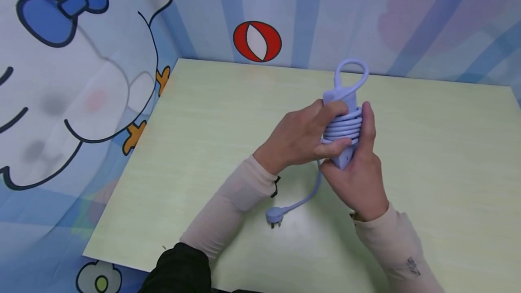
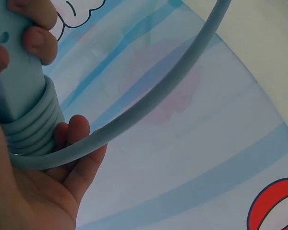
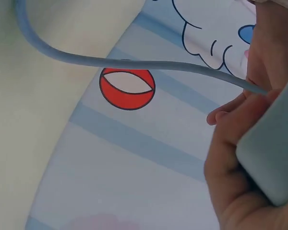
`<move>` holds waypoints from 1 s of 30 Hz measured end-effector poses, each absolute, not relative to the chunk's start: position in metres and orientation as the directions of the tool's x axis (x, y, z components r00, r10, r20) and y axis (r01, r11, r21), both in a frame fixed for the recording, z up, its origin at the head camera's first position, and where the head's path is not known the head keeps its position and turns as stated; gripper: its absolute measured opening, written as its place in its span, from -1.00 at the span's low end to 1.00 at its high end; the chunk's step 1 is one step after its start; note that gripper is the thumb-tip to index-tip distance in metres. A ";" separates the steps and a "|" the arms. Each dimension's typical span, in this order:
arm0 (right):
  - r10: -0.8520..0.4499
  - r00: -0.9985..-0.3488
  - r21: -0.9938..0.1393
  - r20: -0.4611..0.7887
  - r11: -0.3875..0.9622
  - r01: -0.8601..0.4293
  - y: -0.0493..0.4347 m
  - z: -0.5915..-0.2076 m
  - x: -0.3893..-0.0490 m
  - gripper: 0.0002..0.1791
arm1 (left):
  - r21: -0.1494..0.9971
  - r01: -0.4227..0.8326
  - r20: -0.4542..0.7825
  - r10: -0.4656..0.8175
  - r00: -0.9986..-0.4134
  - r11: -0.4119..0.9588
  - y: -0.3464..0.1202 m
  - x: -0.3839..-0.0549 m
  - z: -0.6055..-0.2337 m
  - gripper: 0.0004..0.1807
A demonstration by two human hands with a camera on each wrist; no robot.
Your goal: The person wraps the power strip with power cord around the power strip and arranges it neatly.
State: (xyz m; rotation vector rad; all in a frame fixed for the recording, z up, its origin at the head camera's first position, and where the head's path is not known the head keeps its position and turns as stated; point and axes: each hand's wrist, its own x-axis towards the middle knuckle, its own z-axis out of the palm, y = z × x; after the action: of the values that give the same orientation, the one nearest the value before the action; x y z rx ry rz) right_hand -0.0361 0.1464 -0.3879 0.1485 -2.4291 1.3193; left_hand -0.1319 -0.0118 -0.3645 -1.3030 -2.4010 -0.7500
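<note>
A pale lavender power strip [image 1: 340,96] is held up over the table, tilted, by both hands. Its cord [image 1: 344,129] is wound round the middle in several tight turns, and a loop of cord [image 1: 353,62] stands out at the far end. My left hand [image 1: 301,134] holds the wound part from the left, thumb and fingers at the turns. My right hand [image 1: 362,175] grips the near end of the strip [image 3: 271,148]. From beneath, a loose length of cord [image 2: 158,98] runs down to the plug [image 1: 274,215], whose prongs point toward me.
The pale table [image 1: 228,103] reaches back to a blue striped wall covering [image 1: 338,17] with a printed red and white ball [image 1: 257,41]. Along the left edge stands a panel with a large cartoon figure [image 1: 101,98].
</note>
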 end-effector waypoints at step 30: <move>-0.018 -0.995 -0.979 0.103 -0.176 -0.098 0.153 -0.374 -0.034 0.17 | 0.577 0.787 0.525 0.639 -0.562 0.218 0.002 -0.138 -0.387 0.12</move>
State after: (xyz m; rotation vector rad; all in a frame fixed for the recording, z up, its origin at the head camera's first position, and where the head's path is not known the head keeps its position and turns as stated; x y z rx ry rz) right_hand -0.0341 0.1532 -0.3738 0.1399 -1.9817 2.3654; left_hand -0.1380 0.0022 -0.3873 -1.3691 -2.3091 -1.2620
